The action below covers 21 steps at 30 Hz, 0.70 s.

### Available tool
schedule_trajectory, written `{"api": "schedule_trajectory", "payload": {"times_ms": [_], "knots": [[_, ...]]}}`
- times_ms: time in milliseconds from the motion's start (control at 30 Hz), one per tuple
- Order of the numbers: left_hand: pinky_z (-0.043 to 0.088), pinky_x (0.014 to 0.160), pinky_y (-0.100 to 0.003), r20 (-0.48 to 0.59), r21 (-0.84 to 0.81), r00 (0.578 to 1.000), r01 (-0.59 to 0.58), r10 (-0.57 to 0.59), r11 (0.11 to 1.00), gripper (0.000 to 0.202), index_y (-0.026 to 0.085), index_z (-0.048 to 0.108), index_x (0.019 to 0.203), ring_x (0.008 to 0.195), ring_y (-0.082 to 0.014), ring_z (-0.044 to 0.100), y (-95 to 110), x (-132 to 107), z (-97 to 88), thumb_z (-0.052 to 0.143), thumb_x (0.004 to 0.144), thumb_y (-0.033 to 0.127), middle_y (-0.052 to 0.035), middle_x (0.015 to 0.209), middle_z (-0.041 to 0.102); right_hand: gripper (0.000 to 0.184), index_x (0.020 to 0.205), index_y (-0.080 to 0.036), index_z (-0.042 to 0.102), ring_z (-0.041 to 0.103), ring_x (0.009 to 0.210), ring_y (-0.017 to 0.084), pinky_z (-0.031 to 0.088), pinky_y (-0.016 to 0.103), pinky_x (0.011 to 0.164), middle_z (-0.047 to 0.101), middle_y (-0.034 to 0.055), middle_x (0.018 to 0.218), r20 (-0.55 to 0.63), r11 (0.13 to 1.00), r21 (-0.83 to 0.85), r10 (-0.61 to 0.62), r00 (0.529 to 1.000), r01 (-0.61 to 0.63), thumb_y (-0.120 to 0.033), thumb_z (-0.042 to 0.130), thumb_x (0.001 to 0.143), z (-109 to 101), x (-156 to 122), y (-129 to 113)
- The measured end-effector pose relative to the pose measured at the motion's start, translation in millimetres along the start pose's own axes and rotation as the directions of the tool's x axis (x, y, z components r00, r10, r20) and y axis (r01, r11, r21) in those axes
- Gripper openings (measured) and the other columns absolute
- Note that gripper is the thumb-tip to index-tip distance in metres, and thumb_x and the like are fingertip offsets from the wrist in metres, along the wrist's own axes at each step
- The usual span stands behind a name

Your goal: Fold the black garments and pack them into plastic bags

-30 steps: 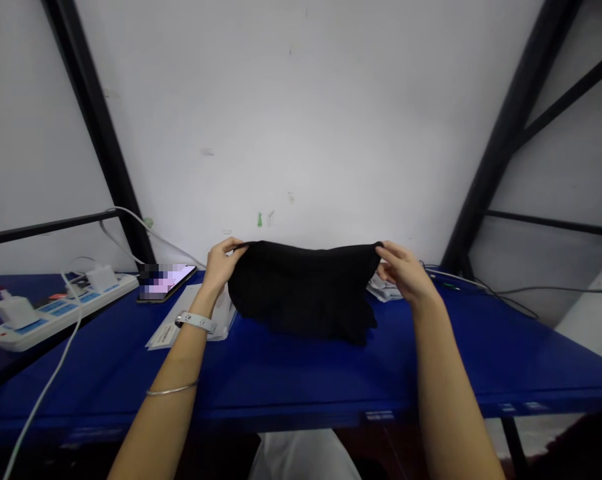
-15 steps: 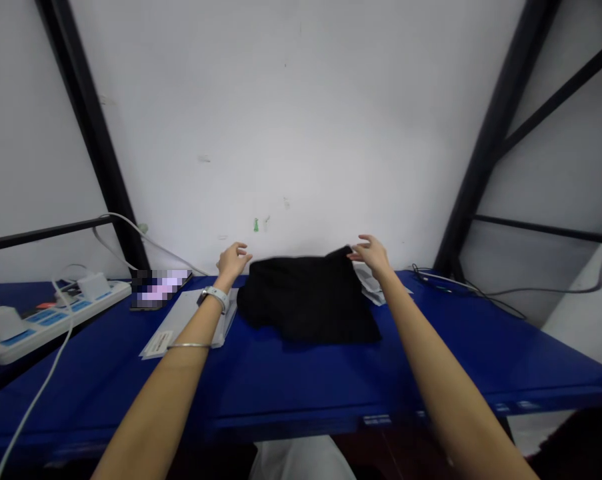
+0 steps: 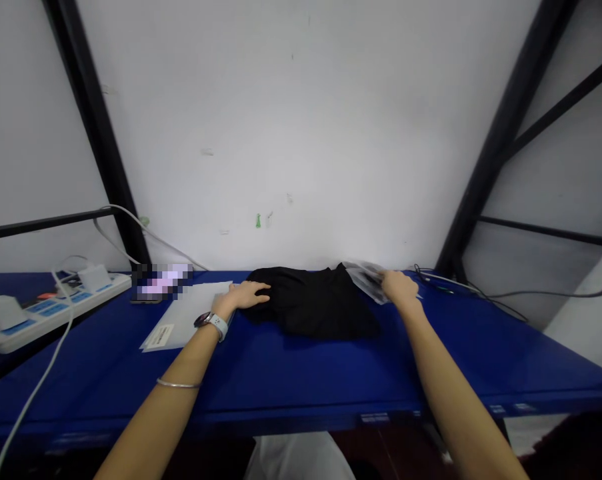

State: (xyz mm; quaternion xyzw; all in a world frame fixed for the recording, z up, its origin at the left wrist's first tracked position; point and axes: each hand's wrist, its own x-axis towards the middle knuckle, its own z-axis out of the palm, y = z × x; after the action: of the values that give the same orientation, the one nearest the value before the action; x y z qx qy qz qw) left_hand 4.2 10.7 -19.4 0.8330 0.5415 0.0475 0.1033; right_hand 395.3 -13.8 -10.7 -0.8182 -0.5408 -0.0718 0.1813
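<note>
Along the blue table (image 3: 301, 373), black cloth (image 3: 313, 303) lies lengthwise.

Blue desk (image 3: 291, 380): free passage is offered along the front strip, before the black cloth (image 3: 313, 303). Rearward reach is blocked by the white wall (image 3: 301, 133). Left hand (image 3: 248, 295): laid at the cloth's edge, above a white paper sheet (image 3: 181, 320). Right hand (image 3: 399, 287): placed on a plastic-wrapped packet (image 3: 368, 280) beside the cloth. Left end: obstructed by a power strip (image 3: 45, 313) and a white cable (image 3: 35, 380). Right end: open desk is bounded behind by thin black cables (image 3: 445, 283).
</note>
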Motion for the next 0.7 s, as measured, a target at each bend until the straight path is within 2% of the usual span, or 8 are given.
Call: {"api": "schedule_trajectory", "payload": {"times_ms": [167,300,400,467,567,633,667,700], "knots": [[0.024,0.106,-0.062,-0.044,0.012,0.999,0.014,-0.014,1.0,0.046,0.034,0.05,0.132,0.132,-0.032,0.039,-0.5,0.5,8.2,0.044,0.089,0.046,-0.0037,0.143,0.047,0.041,0.118,-0.02,0.067,0.063,0.105,0.032,0.049,0.041,0.086,0.065,0.0208,0.112,-0.129,0.981,0.134,0.154,0.98,-0.137,-0.012,0.045,0.084,-20.9,-5.8,2.4],[0.025,0.103,-0.066,-0.197,0.052,0.98,0.034,-0.023,0.998,0.054,0.032,0.038,0.142,0.135,-0.036,0.033,1.9,3.1,13.6,0.044,0.09,0.045,-0.0088,0.145,0.043,0.039,0.117,-0.016,0.067,0.062,0.104,0.032,0.046,0.043,0.09,0.069,0.0185,0.106,-0.329,0.95,0.313,0.12,0.937,-0.012,-0.017,0.039,0.089,-39.2,-17.1,-20.6],[0.029,0.101,-0.065,-0.394,0.062,0.919,0.052,-0.023,0.997,0.066,0.028,0.019,0.149,0.137,-0.0374,0.028,8.9,1.9,13.9,0.046,0.09,0.042,-0.0123,0.152,0.031,0.039,0.118,-0.015,0.065,0.064,0.099,0.027,0.046,0.038,0.09,0.07,0.0142,0.105,-0.401,0.864,0.446,-0.041,0.915,0.234,-0.018,0.038,0.091,-35.8,-29.3,-58.5],[0.032,0.1,-0.063,-0.507,0.074,0.862,0.065,-0.019,0.995,0.074,0.028,0.012,0.151,0.138,-0.0381,0.026,14.8,-0.5,12.5,0.05,0.089,0.041,-0.0129,0.155,0.021,0.037,0.118,-0.016,0.064,0.065,0.096,0.023,0.047,0.035,0.089,0.07,0.0113,0.106,-0.41,0.752,0.514,-0.208,0.888,0.413,-0.018,0.038,0.091,-21.0,-40.1,-87.1],[0.033,0.099,-0.063,-0.611,0.12,0.792,0.108,-0.012,0.987,0.082,0.03,0.01,0.151,0.138,-0.0399,0.023,20.3,-3.9,11.9,0.058,0.084,0.039,-0.0118,0.158,0.012,0.033,0.116,-0.019,0.062,0.061,0.107,0.02,0.044,0.034,0.096,0.067,0.0087,0.115,-0.345,0.546,0.552,-0.538,0.769,0.63,-0.015,0.044,0.089,9.7,-59.5,-120.0],[0.032,0.1,-0.064,-0.616,0.164,0.787,0.117,0.009,0.979,0.08,0.031,0.019,0.149,0.138,-0.0408,0.023,19.7,-4.4,13.5,0.062,0.082,0.037,-0.0108,0.157,0.014,0.038,0.119,-0.019,0.058,0.057,0.112,0.02,0.043,0.033,0.097,0.063,0.0093,0.121,-0.266,0.454,0.531,-0.712,0.65,0.716,-0.01,0.053,0.083,25.3,-71.5,-129.4],[0.031,0.1,-0.065,-0.604,0.181,0.797,0.114,0.018,0.977,0.075,0.031,0.027,0.147,0.137,-0.0409,0.023,18.4,-3.9,14.8,0.063,0.082,0.036,-0.0105,0.157,0.018,0.04,0.118,-0.018,0.057,0.057,0.111,0.02,0.043,0.033,0.095,0.061,0.0095,0.121,-0.234,0.451,0.509,-0.747,0.623,0.733,-0.008,0.056,0.08,29.8,-76.2,-130.4],[0.031,0.099,-0.065,-0.588,0.19,0.808,0.109,0.024,0.976,0.069,0.031,0.034,0.144,0.137,-0.0409,0.024,16.7,-3.0,16.0,0.063,0.082,0.036,-0.0107,0.156,0.021,0.04,0.116,-0.018,0.056,0.058,0.107,0.02,0.045,0.032,0.091,0.06,0.0093,0.119,-0.21,0.478,0.48,-0.751,0.626,0.735,-0.007,0.058,0.077,31.9,-79.8,-129.5]]}}
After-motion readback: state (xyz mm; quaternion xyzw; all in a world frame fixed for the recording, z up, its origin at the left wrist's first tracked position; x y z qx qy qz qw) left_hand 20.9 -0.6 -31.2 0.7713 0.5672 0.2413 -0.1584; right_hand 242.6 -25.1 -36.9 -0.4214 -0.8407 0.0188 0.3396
